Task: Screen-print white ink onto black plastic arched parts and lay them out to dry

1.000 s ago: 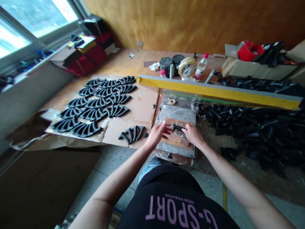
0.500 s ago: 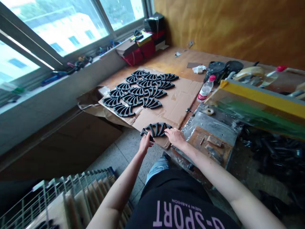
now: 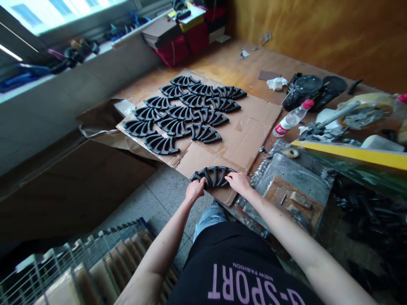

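A black curved, ribbed, fan-shaped piece (image 3: 215,175) lies at the near edge of a cardboard sheet (image 3: 203,157). At its left end my left hand (image 3: 195,189) is closed, the thumb on top and the other fingers mostly hidden. My right hand (image 3: 239,182) pinches the right end between thumb and fingers. Farther back on the cardboard, several similar black ribbed pieces (image 3: 182,114) are laid in overlapping rows.
To the right stand a bottle with a red cap (image 3: 290,120), a tape roll (image 3: 291,152) and a metal plate (image 3: 280,169). Dark parts (image 3: 365,212) are heaped beyond. A wire rack (image 3: 79,258) holding boards is at lower left. Red boxes (image 3: 178,47) sit at the back.
The view has tilted down and come closer to the table. My left hand has closed further on the left end of the ribbed piece, whose tilted left part now lines up with the rest.
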`<state>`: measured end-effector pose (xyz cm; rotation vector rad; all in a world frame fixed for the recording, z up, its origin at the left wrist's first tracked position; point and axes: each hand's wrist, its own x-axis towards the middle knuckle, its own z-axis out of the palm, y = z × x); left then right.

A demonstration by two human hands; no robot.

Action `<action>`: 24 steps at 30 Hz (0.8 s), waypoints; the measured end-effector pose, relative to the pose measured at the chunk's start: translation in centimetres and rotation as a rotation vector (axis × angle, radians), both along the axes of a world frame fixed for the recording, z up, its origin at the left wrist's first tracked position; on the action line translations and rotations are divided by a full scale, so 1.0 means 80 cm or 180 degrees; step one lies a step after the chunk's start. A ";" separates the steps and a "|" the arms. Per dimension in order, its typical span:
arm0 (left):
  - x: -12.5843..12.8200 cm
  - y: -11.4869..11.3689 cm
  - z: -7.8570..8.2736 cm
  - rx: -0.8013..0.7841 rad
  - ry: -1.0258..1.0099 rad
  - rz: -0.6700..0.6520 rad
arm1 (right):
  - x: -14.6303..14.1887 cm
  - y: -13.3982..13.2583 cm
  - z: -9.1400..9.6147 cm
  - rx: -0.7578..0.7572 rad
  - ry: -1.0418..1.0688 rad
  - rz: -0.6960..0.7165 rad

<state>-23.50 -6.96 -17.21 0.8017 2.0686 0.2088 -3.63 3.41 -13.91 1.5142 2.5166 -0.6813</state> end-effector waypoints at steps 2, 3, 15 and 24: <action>-0.012 0.025 0.003 -0.0045 0.0141 -0.0177 | -0.007 0.003 -0.004 -0.0092 0.0023 -0.0068; -0.020 0.040 0.005 -0.0035 0.0232 -0.0268 | -0.010 0.004 -0.006 -0.0141 0.0056 -0.0100; -0.007 0.031 0.033 0.1166 0.1476 -0.1372 | 0.003 -0.014 -0.013 -0.0538 0.0567 -0.0113; 0.059 0.025 -0.006 0.1857 0.1616 -0.1597 | 0.004 -0.018 -0.020 -0.0390 0.0597 0.0078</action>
